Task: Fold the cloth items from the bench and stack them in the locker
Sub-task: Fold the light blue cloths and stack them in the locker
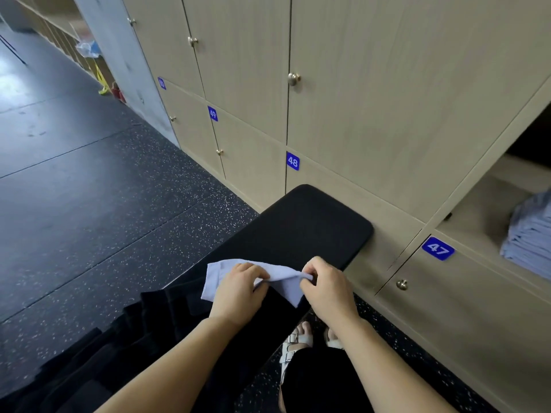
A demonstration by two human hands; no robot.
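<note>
Small light-blue cloth [286,280] lies mid-length on black padded table [298,228], near corner at table's rt edge. Left hand [238,290] & right hand [328,290] each pinch its raised fold. Pad runs open beyond to table's rounded far edge. Open wooden locker [477,204] w/ folded blue stack [527,242] is rt of table.

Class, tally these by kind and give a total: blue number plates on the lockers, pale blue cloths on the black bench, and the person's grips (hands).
Blue rectangular number plates: 4
Pale blue cloth on the black padded bench: 1
Grips holding that cloth, left grip and right grip: 2
Total: 7
</note>
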